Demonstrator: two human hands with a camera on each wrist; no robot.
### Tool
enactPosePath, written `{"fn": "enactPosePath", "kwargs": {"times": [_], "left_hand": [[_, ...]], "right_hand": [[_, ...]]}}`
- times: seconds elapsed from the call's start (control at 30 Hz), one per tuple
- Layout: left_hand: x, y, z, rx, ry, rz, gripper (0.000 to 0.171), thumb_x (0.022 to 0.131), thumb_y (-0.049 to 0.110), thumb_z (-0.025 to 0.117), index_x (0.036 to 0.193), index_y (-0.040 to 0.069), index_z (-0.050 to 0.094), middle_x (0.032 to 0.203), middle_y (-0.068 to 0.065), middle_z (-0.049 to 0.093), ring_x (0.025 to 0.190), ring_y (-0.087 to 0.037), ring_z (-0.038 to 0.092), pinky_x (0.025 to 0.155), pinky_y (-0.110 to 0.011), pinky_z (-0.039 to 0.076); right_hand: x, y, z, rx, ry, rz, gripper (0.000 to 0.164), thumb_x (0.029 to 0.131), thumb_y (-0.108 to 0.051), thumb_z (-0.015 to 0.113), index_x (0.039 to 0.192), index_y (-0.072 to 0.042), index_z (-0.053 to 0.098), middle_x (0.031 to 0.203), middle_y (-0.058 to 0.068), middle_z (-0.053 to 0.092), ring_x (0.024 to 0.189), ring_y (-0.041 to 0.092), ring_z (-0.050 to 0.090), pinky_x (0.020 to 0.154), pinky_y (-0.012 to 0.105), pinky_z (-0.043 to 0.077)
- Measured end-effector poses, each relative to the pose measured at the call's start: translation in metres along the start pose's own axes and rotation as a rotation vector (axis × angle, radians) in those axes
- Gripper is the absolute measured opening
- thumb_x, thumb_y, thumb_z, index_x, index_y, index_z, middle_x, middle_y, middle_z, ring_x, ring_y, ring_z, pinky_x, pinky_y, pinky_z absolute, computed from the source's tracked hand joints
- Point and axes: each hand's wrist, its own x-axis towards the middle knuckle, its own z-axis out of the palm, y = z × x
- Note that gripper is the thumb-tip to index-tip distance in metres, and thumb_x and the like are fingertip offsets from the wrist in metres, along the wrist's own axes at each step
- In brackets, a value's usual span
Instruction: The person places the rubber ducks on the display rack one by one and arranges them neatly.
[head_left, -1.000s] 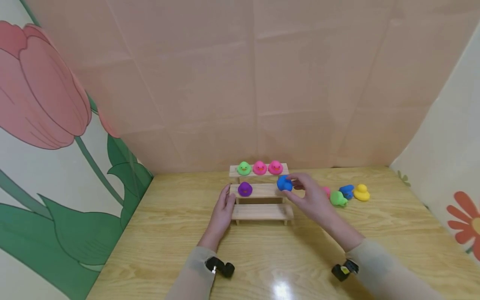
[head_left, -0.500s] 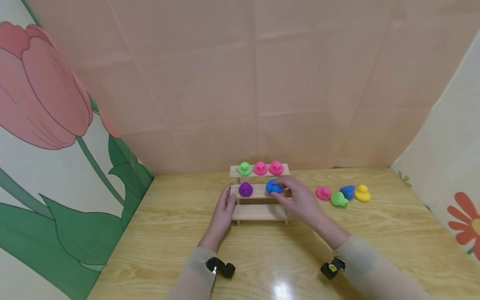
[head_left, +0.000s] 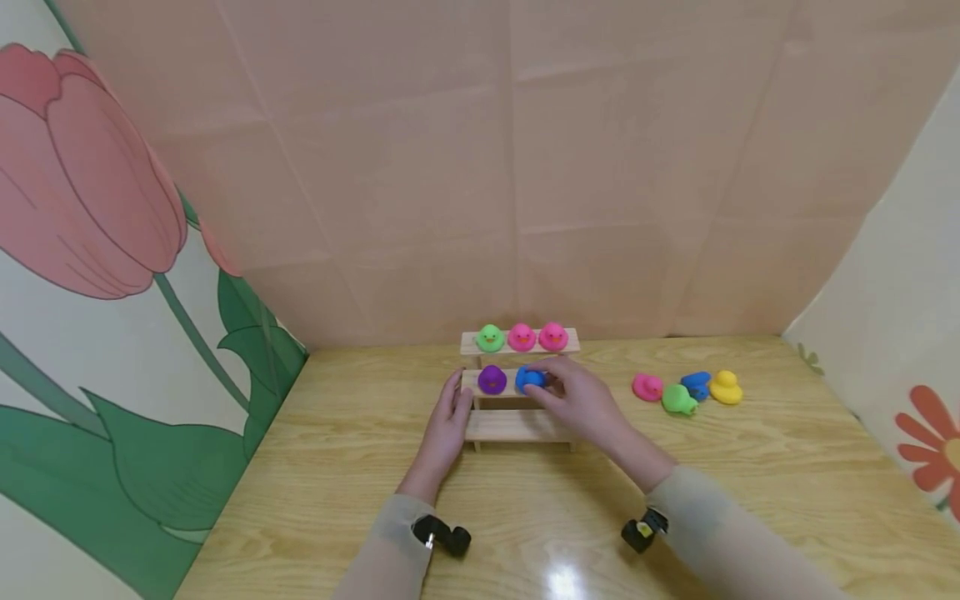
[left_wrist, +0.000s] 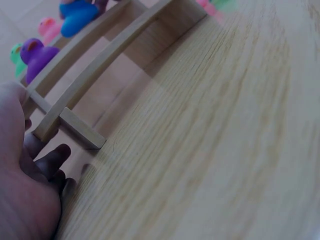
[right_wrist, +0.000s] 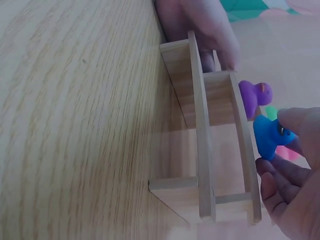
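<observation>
A three-step wooden display stand is on the table, its left end gripped by my left hand. In the left wrist view the thumb lies at the middle step and curled fingers reach by the lower one. My right hand pinches a blue rubber duck between thumb and fingers, at the middle step. To its left on that step sits a purple rubber duck. The top step bears a green duck and two pink ducks. The bottom step is bare.
Right of the stand, a pink duck, a green duck, a blue duck and a yellow duck lie in a loose group on the table. Behind the stand rises a pinkish-brown covered wall.
My right hand has carried the blue duck leftward along the middle step, closer to the purple duck. The left hand stays at the stand's left end.
</observation>
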Motion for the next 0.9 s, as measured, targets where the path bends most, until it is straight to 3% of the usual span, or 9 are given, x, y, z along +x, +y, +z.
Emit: {"fn": "enactPosePath", "kwargs": {"times": [0.43, 0.7, 0.9], "left_hand": [[0.0, 0.0, 0.001, -0.006, -0.004, 0.006, 0.067, 0.117, 0.058, 0.045, 0.176, 0.029, 0.03, 0.17, -0.017, 0.046, 0.156, -0.037, 0.044, 0.13, -0.056, 0.032], [0.001, -0.001, 0.001, -0.006, -0.005, 0.008, 0.068, 0.117, 0.059, 0.045, 0.176, 0.03, 0.03, 0.17, -0.017, 0.046, 0.156, -0.038, 0.045, 0.13, -0.057, 0.033], [0.0, -0.002, 0.001, -0.005, -0.002, 0.013, 0.069, 0.116, 0.06, 0.046, 0.176, 0.029, 0.031, 0.169, -0.017, 0.048, 0.155, -0.038, 0.046, 0.129, -0.058, 0.033]], "right_hand": [[0.006, -0.001, 0.009, -0.043, -0.004, 0.026, 0.044, 0.108, -0.036, 0.077, 0.146, -0.015, 0.072, 0.137, 0.008, 0.073, 0.125, 0.032, 0.07, 0.106, 0.055, 0.059], [0.004, 0.003, 0.009, -0.038, -0.008, 0.003, 0.057, 0.096, -0.022, 0.091, 0.147, -0.011, 0.07, 0.138, 0.011, 0.072, 0.129, 0.037, 0.067, 0.11, 0.058, 0.055], [0.006, 0.008, 0.014, -0.059, 0.033, -0.045, 0.054, 0.092, -0.015, 0.094, 0.141, -0.01, 0.073, 0.134, 0.011, 0.074, 0.125, 0.036, 0.067, 0.107, 0.058, 0.055]]}}
